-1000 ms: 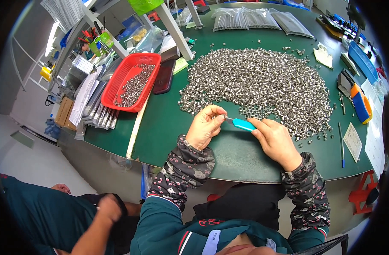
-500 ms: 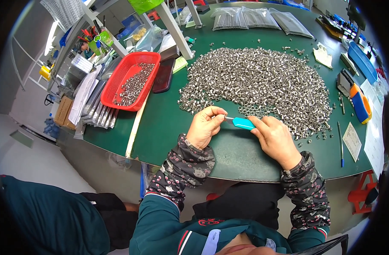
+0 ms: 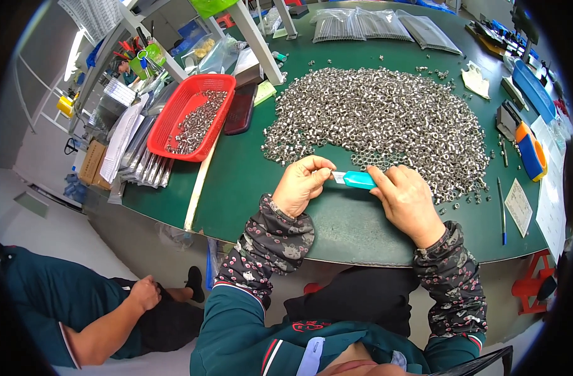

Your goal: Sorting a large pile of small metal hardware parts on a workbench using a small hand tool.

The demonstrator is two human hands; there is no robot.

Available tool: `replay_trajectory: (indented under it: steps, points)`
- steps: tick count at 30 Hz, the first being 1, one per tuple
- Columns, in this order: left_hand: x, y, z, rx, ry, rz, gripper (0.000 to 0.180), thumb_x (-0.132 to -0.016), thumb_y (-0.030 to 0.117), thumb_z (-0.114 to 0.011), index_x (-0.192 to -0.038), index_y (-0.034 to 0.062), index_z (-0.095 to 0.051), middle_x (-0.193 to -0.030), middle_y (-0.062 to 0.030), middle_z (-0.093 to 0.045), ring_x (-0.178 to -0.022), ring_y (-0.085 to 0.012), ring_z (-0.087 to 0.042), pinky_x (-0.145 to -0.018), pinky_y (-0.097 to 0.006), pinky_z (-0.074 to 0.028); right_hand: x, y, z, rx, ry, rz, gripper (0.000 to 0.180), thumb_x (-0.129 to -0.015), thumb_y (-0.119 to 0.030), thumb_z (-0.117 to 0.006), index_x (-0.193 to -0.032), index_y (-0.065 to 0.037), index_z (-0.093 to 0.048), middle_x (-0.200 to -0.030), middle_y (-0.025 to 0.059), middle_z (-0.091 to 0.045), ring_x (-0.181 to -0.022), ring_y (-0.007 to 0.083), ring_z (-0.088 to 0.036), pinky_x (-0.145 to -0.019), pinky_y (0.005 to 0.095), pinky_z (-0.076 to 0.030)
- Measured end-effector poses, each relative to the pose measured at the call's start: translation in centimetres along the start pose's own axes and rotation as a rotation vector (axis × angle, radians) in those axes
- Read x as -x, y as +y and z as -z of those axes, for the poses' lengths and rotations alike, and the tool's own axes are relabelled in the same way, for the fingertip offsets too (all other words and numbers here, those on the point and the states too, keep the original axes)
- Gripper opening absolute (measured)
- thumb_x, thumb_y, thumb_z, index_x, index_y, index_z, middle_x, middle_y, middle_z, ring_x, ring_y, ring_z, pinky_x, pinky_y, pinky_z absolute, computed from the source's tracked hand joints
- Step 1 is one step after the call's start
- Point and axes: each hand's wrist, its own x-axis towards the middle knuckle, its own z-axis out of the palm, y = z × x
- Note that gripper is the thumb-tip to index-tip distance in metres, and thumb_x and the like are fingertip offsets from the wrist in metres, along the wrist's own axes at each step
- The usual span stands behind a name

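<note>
My right hand [image 3: 410, 202] is closed around the teal handle of a small knife [image 3: 358, 180], its flat pale blade pointing left. My left hand [image 3: 304, 185] pinches a small metal ring [image 3: 332, 175] between thumb and forefinger, mostly hidden by the fingertips. The blade's tip meets the ring at those fingers. Just beyond both hands spreads a large heap of small shiny metal rings [image 3: 380, 113] on the green table [image 3: 355, 235].
To the left a red plastic basket [image 3: 158, 139] holds more metal rings, beside a dark red phone-like case [image 3: 241, 111]. Bags of metal parts [image 3: 340, 26] lie at the back. A pen [image 3: 502, 210] and tape dispenser [image 3: 531, 152] lie right. A co-worker [image 3: 105, 307] sits lower left.
The knife has turned in my right hand, so its blade now shows its broad side rather than a thin edge. The co-worker's forearm and hand have come into view.
</note>
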Motion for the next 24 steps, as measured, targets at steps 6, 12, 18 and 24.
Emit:
replay_trajectory:
  steps: [6,12,18,24]
  points:
    - [0.13,0.21,0.16,-0.008,-0.016,0.05,0.013,-0.084,0.009,-0.054,-0.094,0.0013,-0.053,-0.077,-0.001,-0.053,-0.046,0.0012,-0.03,-0.038,-0.014,-0.021,-0.15,-0.01,0.2,0.042,0.003,0.036,0.035,-0.068,-0.019,-0.064,-0.101,-0.008,-0.055,-0.069,0.0043,-0.045,-0.064,0.0196,-0.047,-0.055,0.0323,-0.039]
    - [0.24,0.44,0.06,-0.028,-0.018,0.072,0.013,-0.084,0.011,-0.054,-0.093,0.0017,-0.053,-0.076,-0.0005,-0.053,-0.046,0.0014,-0.03,-0.038,-0.013,-0.021,-0.19,0.04,0.25,0.08,0.012,0.07,0.037,-0.068,-0.02,-0.063,-0.102,-0.007,-0.054,-0.069,0.0042,-0.045,-0.064,0.0189,-0.047,-0.055,0.0316,-0.038]
    - [0.3,0.66,0.1,-0.026,-0.035,0.113,0.013,-0.084,0.012,-0.054,-0.093,0.002,-0.053,-0.075,0.0,-0.053,-0.045,0.0013,-0.031,-0.038,-0.013,-0.022,-0.24,0.03,0.35,0.117,0.025,0.097,0.037,-0.068,-0.02,-0.062,-0.102,-0.007,-0.054,-0.069,0.0036,-0.045,-0.065,0.018,-0.047,-0.055,0.0305,-0.037]
    - [0.3,0.52,0.18,0.105,-0.03,0.11,0.012,-0.086,0.011,-0.052,-0.093,0.0008,-0.053,-0.075,-0.0012,-0.052,-0.045,0.0006,-0.031,-0.037,-0.013,-0.023,-0.44,-0.03,0.62,0.093,0.039,0.087,0.038,-0.069,-0.02,-0.062,-0.103,-0.007,-0.054,-0.069,0.0032,-0.045,-0.065,0.0175,-0.047,-0.056,0.0304,-0.036]
